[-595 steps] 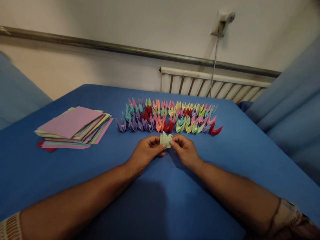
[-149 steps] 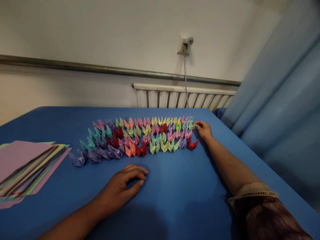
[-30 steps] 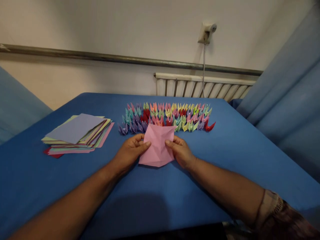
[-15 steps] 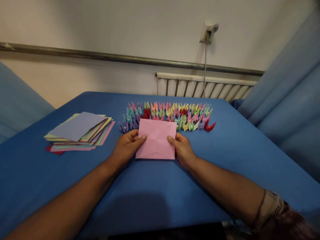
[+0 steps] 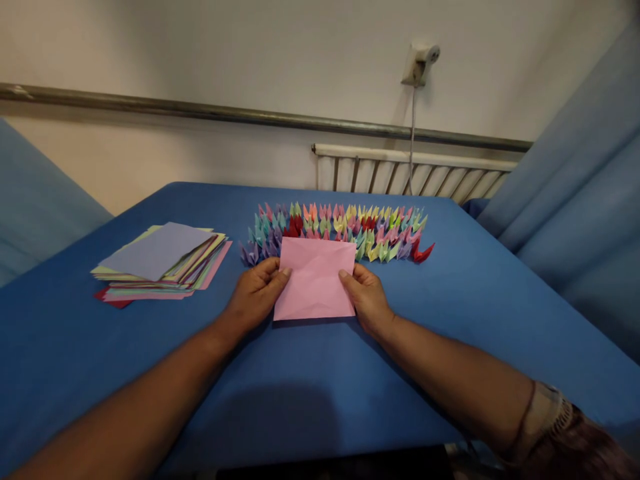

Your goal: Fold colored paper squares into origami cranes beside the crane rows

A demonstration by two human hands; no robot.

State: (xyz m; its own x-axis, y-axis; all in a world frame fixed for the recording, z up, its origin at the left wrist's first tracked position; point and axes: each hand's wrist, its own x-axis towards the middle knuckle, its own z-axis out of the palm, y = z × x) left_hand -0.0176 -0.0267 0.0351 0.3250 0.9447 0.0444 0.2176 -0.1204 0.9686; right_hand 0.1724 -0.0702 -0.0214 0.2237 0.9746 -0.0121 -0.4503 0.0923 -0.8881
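A pink paper sheet [image 5: 316, 279] is held just above the blue table [image 5: 475, 300] in front of me. My left hand [image 5: 255, 295] grips its left edge, thumb on top. My right hand [image 5: 367, 297] grips its right edge the same way. Faint creases cross the sheet. Behind it stand rows of several small folded paper cranes [image 5: 373, 230] in many colours; the sheet hides part of the front row.
A stack of coloured paper squares [image 5: 160, 260], lilac sheet on top, lies at the left of the table. Blue fabric [image 5: 575, 200] hangs at the right and also at the left. A radiator [image 5: 415, 175] and a wall rail run behind.
One second ago the pink sheet was tilted like a diamond; now both hands hold it squared and flatter. The hands stayed in place.
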